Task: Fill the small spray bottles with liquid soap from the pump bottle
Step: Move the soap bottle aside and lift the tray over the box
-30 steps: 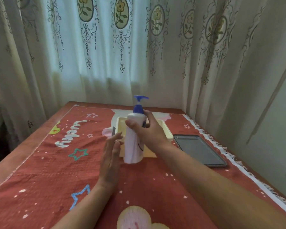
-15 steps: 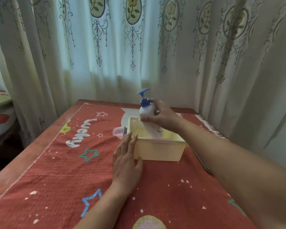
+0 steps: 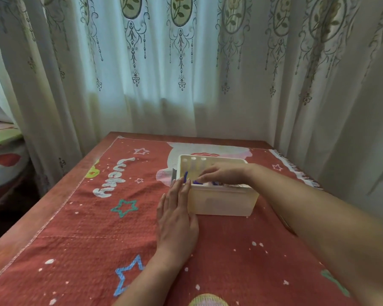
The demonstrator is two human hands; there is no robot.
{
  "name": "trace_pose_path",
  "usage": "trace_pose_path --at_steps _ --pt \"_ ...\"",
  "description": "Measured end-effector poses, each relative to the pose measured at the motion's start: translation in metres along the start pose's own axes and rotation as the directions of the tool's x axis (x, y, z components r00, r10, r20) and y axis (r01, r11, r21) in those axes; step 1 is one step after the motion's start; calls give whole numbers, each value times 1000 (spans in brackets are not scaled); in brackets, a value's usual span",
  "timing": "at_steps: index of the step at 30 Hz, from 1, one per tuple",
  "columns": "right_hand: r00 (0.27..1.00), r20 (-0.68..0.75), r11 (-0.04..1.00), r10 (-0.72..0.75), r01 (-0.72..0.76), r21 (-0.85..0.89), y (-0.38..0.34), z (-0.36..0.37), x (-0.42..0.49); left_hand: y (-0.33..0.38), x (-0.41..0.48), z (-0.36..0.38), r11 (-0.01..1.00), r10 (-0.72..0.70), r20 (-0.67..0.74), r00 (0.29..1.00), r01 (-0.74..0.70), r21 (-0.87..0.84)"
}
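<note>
Cream tub (image 3: pixel 221 203) held the pump bottle (image 3: pixel 185 176), probably slick and best gripped round its body; left hand (image 3: pixel 177 217) pressed flat against the tub, right hand's (image 3: pixel 223 173) grip unclear.

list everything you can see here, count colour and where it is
table: one, reddish-brown wood, under the cloth
cloth: one, red with stars and white lettering, covering the table
box: one, cream plastic, on the cloth at the far middle
small spray bottles: three tops show, pale, standing along the box's far wall
pump bottle: one, white with a blue pump, lying in the box, mostly hidden
curtains: pale with a flower pattern, behind the table
left hand: flat on the cloth, fingers against the box's left side
right hand: in the box, fingers curled on the pump bottle
</note>
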State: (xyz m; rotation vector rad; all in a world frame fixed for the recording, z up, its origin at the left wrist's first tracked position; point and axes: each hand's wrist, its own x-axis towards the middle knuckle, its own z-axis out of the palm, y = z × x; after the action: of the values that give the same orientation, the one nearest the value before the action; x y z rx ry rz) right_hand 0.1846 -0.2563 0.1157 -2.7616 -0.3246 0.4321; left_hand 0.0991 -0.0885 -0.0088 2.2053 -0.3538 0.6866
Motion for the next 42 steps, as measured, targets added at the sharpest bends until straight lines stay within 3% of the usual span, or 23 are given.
trace_pose_path --at_steps 13,18,25,30,35,42 --pt "998 24 996 56 -58 74 17 14 4 -1 0 0 997 10 46 999 -6 -74" --pt "998 -16 982 62 -58 178 23 20 3 -2 1 -1 996 86 -67 994 -84 32" --pt "998 -50 971 28 -15 239 24 22 -4 -4 3 -2 987 163 -203 965 -158 42" --pt "998 -60 990 -3 11 141 19 22 -7 -5 4 -1 983 185 -252 950 -177 55" --pt "956 -291 998 -38 19 -67 21 22 -29 -3 3 0 984 172 -239 956 -154 92" --pt "849 -528 999 -28 8 -40 38 37 -37 -2 4 -2 975 190 -216 958 -157 158"
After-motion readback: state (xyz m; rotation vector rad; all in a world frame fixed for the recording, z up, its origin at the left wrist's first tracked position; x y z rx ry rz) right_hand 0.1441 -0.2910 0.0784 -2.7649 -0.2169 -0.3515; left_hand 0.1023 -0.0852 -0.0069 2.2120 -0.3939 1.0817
